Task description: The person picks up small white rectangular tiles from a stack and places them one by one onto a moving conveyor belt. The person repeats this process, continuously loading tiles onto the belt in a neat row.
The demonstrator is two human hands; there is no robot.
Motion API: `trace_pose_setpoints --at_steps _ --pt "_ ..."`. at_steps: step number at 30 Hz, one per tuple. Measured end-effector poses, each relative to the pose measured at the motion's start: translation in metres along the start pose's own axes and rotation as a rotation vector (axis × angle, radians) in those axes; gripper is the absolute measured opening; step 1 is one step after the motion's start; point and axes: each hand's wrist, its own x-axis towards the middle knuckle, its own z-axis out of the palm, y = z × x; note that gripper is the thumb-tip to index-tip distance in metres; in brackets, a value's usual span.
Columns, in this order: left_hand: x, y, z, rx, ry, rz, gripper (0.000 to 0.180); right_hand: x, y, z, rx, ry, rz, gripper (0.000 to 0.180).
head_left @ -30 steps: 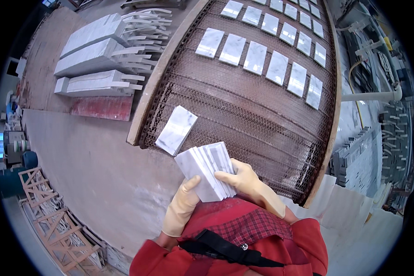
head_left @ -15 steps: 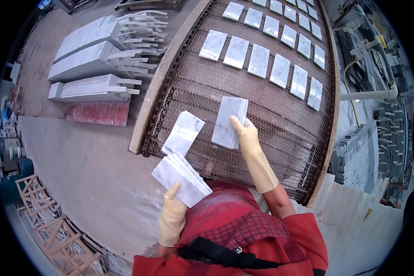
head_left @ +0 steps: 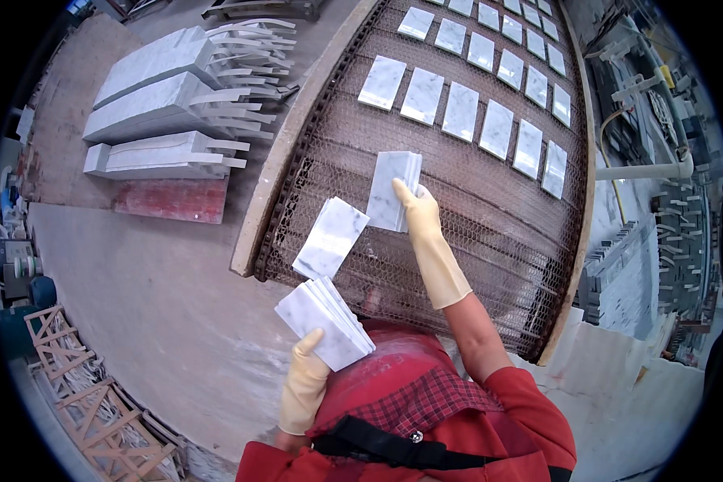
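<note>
Both my hands wear pale yellow rubber gloves. My left hand (head_left: pixel 304 387) grips a fanned stack of white marble tiles (head_left: pixel 321 320) close against my red apron, its thumb on top. Over the near part of the mesh conveyor (head_left: pixel 450 265), my right hand (head_left: pixel 419 210) is closed on the right edge of a smaller stack of marble tiles (head_left: pixel 389 189). Between the two stacks, another marble tile (head_left: pixel 331 238) lies on the conveyor's near left part. Farther along, separate tiles (head_left: pixel 461 111) lie in rows across the mesh. The right fingers are partly hidden beneath their stack.
A pale rail (head_left: pixel 277 181) edges the conveyor's left side, a similar rail its right. White stone slabs and thin strips (head_left: pixel 157 104) are piled at the far left. Wooden crate frames (head_left: pixel 96 394) stand at the lower left. A white pipe (head_left: pixel 643 171) juts in at the right.
My right hand has moved slightly left and away from me with its stack. The rows of tiles have shifted a little to the right and nearer. My left hand keeps its stack.
</note>
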Motion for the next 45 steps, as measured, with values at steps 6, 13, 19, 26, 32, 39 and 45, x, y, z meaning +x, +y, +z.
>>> trace_pose_setpoints --at_steps 6,13,19,26,32,39,45 --pt "0.006 -0.007 -0.008 -0.005 -0.025 0.006 0.083 -0.021 0.000 0.008 0.075 0.105 -0.055 0.061" --pt "0.001 -0.012 0.003 0.038 0.129 -0.032 0.088 -0.020 -0.004 0.008 0.014 0.178 -0.033 0.063" --pt "0.004 -0.020 -0.004 0.074 0.074 0.009 0.088 -0.021 -0.007 0.004 0.058 0.149 0.010 0.061" --pt "-0.001 -0.024 -0.005 0.054 0.086 -0.025 0.091 -0.037 -0.028 -0.022 -0.107 0.197 0.055 0.055" --pt "-0.005 -0.029 -0.009 -0.007 0.049 -0.027 0.088 -0.040 -0.013 -0.064 -0.136 0.255 0.002 0.055" --pt "-0.002 -0.035 0.000 0.079 0.098 -0.034 0.093 -0.046 -0.017 -0.070 -0.128 0.271 0.009 0.052" --pt "0.004 -0.041 -0.003 0.072 0.004 -0.081 0.090 -0.038 -0.008 -0.079 -0.126 0.278 0.005 0.053"
